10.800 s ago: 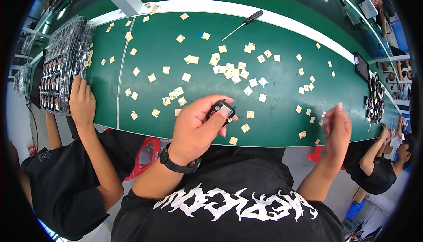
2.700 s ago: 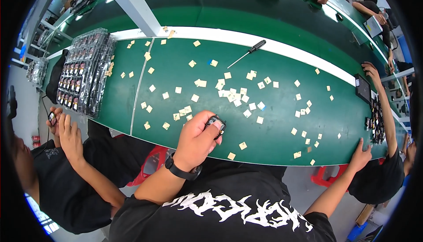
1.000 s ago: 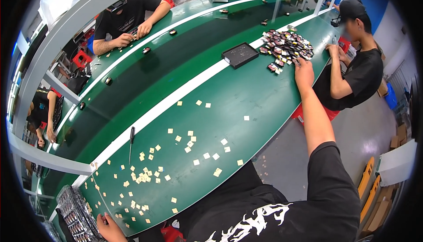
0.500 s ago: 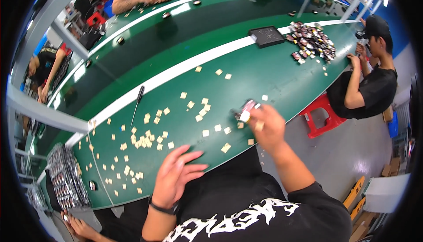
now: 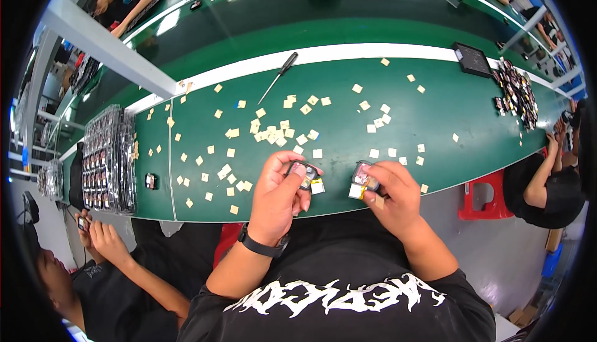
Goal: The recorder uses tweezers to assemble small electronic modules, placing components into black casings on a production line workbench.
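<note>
In my left hand (image 5: 273, 197), fingers and thumb pinch a small black-rimmed device (image 5: 307, 180) with a pale tab at its lower right. Just to the right, my right hand (image 5: 397, 194) grips a similar small black device (image 5: 362, 173) with a white-and-yellow tab (image 5: 357, 191). Both are held close together over the near edge of the green table (image 5: 336, 202). My fingers cover part of each device. Beyond them, small cream squares (image 5: 272, 135) lie scattered, and a black-handled screwdriver (image 5: 288, 62) rests with its shaft toward me.
Stacked clear trays of devices (image 5: 109, 161) stand at the left, with a lone device (image 5: 150, 181) beside them. A black tray (image 5: 472, 60) and a heap of devices (image 5: 517, 96) sit far right. People sit on both sides; a red stool (image 5: 485, 196) is at right.
My left hand was open and empty and now holds a device. My right hand has come nearer to it, still holding one. The head view has turned, shifting the table in the picture.
</note>
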### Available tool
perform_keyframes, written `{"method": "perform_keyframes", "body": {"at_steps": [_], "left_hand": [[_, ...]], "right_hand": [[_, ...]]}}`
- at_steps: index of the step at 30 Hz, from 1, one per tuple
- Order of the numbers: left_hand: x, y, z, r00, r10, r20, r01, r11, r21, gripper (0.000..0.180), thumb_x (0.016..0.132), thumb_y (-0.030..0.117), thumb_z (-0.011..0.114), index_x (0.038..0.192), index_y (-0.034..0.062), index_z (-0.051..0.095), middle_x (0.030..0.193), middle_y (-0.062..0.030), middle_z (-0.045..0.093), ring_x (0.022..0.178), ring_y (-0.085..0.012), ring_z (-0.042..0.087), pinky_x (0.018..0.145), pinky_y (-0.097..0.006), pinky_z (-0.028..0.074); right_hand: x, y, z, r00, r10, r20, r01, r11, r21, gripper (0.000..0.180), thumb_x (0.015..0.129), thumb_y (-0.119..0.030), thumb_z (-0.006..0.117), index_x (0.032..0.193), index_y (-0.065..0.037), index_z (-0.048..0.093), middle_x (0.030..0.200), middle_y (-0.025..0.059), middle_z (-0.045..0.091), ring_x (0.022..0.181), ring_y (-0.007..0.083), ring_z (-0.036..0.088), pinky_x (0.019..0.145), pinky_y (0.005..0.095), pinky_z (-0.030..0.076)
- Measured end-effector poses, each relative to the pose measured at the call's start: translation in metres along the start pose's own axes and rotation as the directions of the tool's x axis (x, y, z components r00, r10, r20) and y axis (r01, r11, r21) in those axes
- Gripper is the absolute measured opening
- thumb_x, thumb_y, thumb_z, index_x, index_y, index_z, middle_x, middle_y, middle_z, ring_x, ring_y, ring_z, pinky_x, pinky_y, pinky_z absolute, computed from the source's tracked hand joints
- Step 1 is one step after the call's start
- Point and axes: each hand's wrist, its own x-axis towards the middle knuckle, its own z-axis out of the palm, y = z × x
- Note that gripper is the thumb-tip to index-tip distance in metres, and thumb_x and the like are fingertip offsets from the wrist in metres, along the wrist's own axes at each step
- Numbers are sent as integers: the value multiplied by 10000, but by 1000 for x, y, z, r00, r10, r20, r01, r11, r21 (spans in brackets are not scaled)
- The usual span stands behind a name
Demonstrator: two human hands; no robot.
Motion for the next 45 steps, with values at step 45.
{"method": "perform_keyframes", "body": {"at_steps": [45], "left_hand": [[-6,-33,-15,895,445,30,-433,851,298,267,975,-109,570,1200,-12,466,1254,-219,627,985,-175,673,857,-310,587]], "right_hand": [[37,-58,46,542,584,604,-839,328,435,121,1025,-43,555,1041,-25,436,800,90,657,564,88,590,465,230,458]]}}
